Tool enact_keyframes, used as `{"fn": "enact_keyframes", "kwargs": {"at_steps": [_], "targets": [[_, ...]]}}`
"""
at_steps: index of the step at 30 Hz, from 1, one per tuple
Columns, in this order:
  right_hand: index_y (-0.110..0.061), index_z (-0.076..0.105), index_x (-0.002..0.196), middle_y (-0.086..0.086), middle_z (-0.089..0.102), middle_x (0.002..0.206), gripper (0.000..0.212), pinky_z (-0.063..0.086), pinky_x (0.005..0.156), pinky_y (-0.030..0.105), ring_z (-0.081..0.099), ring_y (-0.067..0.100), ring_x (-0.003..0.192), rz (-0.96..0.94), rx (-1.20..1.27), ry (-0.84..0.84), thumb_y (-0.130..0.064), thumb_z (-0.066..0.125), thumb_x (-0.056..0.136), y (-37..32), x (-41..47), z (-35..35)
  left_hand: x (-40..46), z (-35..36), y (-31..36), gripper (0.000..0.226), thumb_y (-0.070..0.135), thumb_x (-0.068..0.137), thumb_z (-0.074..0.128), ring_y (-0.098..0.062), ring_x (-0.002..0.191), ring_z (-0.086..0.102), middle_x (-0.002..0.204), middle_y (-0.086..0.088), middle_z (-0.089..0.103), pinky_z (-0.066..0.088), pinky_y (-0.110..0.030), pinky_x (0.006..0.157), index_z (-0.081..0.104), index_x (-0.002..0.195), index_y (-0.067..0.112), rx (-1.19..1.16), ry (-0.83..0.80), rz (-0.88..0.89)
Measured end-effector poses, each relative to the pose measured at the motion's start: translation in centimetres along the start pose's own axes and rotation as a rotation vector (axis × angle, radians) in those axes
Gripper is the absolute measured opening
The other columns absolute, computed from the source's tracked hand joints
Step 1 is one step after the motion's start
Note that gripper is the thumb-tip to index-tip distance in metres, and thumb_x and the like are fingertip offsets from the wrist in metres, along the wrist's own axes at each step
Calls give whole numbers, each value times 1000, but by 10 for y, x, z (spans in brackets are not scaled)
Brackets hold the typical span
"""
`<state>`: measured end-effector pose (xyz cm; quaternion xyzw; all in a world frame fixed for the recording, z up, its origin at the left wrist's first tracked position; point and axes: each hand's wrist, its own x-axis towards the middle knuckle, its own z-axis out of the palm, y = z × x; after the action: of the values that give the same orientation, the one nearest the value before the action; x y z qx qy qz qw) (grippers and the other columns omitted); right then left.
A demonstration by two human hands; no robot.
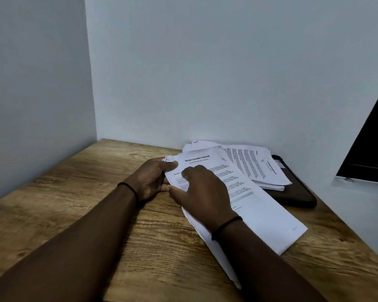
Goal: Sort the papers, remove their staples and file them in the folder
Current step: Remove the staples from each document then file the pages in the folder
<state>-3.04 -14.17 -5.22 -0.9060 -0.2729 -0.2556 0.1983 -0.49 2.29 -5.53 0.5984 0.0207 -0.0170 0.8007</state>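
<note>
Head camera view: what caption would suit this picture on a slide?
Left hand grips the top corner of a "Sample Education Transcript" packet, right hand resting on it, on a wooden desk.

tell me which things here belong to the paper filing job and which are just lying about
Job: the transcript papers gripped by the left hand, the right hand resting on top; rear paper stack; dark folder.

Lying about: black panel, wooden table.

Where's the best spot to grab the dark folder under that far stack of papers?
Probably the dark folder's near right corner, approached from the right. That corner juts bare from beneath the far stack of papers; the rest is covered. It lies flat on the wooden desk, so slide fingers under its edge.
</note>
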Motion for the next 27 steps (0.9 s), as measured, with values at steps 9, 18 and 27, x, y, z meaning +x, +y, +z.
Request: {"fn": "enact_keyframes", "kwargs": {"at_steps": [9,18,27], "targets": [[-17,64,89,1,65,92,27,29,64,30,62,21,86,-13,-125,22,-33,45,100,-15,0,0,-11,1,4,64,61,91,50,-26,90,69,122,-17,68,60,-39,73,65,128,11,10,-75,-19],[-22,58,107,-5,64,79,16,42,67,29,60,14,76,363,505,174,-24,66,93,7,2,0,-11,3,4,46,43,103,43,-26,84,74,100,-14,74,61,-37,66,62,121,5,-40,-22,-29],[-15,69,111,5,66,108,27,48,81,36,61,23,101,24,131,64,-35,56,97,0,-1,6,-6,0,-1,41,31,103,36,-30,83,70,107,-17,71,57,-37,70,64,117,5,-64,19,-10]]}}
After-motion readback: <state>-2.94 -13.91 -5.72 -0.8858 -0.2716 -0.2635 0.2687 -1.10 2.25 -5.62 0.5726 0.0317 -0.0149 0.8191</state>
